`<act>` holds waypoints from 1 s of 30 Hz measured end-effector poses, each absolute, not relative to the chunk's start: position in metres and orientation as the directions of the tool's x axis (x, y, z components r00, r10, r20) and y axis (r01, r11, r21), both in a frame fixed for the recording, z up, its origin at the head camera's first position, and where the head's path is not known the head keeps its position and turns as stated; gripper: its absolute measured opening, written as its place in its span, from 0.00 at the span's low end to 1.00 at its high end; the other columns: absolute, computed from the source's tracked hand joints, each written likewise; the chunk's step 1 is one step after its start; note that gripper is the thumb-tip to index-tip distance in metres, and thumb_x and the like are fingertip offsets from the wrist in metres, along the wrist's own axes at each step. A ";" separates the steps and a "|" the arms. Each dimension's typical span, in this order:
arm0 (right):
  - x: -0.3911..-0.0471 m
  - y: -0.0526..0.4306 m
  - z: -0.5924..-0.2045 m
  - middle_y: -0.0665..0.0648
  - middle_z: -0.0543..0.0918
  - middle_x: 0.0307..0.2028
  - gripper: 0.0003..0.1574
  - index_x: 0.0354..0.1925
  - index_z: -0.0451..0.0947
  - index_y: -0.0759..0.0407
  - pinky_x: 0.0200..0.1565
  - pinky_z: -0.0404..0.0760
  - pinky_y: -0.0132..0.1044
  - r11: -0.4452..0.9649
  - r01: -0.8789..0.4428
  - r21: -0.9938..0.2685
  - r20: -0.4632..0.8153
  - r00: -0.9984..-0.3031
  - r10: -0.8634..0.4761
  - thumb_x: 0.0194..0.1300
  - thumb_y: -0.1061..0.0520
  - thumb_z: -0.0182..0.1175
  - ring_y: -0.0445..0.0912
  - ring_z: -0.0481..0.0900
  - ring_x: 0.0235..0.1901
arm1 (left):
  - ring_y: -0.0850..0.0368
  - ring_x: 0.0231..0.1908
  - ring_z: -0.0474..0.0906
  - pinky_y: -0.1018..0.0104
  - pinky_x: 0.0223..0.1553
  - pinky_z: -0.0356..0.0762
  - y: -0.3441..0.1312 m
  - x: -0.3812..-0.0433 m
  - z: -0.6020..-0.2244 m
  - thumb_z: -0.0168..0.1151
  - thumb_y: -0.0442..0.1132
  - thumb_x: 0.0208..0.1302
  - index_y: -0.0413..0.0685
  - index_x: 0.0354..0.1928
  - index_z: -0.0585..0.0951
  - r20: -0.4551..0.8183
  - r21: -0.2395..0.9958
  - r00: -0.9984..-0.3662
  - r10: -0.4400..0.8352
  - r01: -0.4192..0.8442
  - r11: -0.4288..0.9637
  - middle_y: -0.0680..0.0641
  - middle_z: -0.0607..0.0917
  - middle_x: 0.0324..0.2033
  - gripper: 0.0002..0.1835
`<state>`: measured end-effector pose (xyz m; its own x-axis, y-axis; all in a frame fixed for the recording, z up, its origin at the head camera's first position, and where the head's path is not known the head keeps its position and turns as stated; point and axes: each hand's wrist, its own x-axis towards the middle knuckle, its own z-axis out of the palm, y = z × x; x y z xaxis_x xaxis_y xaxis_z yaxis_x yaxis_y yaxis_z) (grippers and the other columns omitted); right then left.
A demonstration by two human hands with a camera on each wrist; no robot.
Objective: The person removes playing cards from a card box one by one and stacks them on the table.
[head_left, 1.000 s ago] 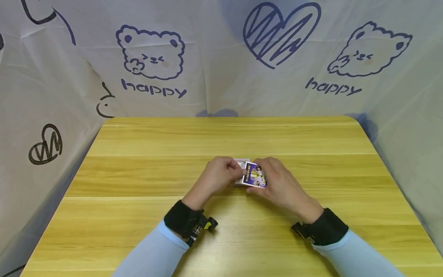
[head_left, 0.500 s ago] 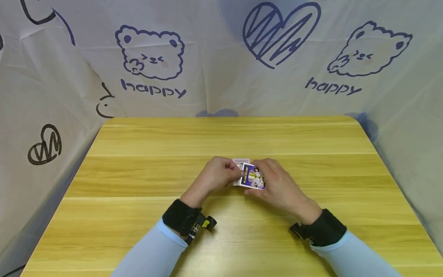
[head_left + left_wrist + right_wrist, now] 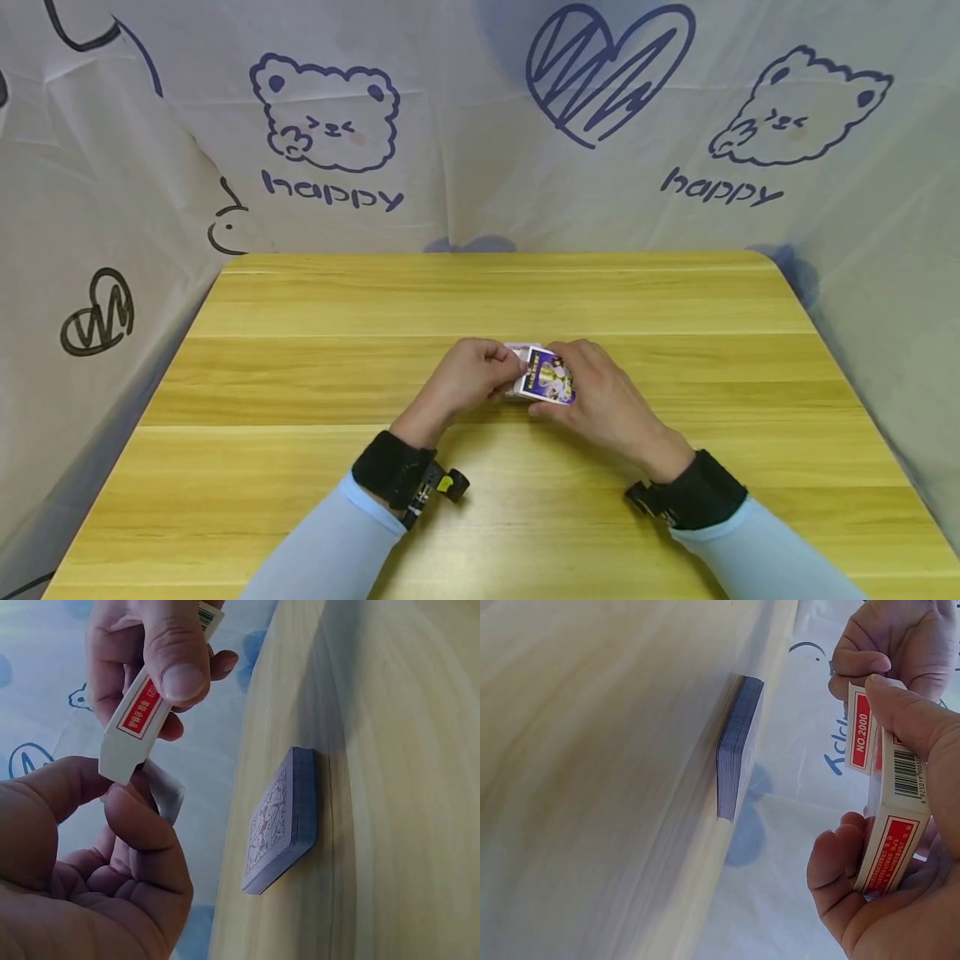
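A small playing card box [image 3: 549, 379], purple with a gold cup on its face, sits in my right hand [image 3: 600, 396], which grips it by its sides. The right wrist view shows its white edge with a barcode and red labels, and an end flap [image 3: 862, 727] marked NO.2000 standing out. My left hand [image 3: 468, 375] pinches at that end of the box with thumb and forefinger. Below both hands a squared deck of playing cards [image 3: 281, 817] with patterned backs lies on the table; in the head view the box and left fingers hide most of it.
The wooden table [image 3: 315, 375] spreads out around the hands. White cloth [image 3: 465, 125] with drawn hearts and bears hangs behind it and along the sides. Each wrist wears a black strap [image 3: 395, 472] with a small camera.
The box dipped slightly toward the person and left, then rose back a little. Both hands keep their hold at nearly the same spot; the deck stays put.
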<state>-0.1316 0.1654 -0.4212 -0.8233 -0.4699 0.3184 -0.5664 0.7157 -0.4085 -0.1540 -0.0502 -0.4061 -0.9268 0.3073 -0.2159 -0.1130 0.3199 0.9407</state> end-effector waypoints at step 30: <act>-0.130 0.164 -0.424 0.59 0.75 0.49 0.52 0.61 0.66 0.61 0.40 0.76 0.45 0.732 -0.488 -0.476 0.260 -0.873 -0.413 0.48 0.36 0.73 0.49 0.73 0.42 | 0.56 0.22 0.76 0.61 0.28 0.74 -0.051 -0.149 -0.416 0.65 0.49 0.62 0.46 0.31 0.85 -0.285 0.945 -0.929 0.238 -0.230 0.234 0.48 0.80 0.21 0.13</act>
<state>-0.1299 0.1643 -0.4240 -0.8729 -0.4130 0.2597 -0.4878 0.7318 -0.4759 -0.1489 -0.0507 -0.4161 -0.9286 0.2377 -0.2851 -0.2300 0.2343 0.9445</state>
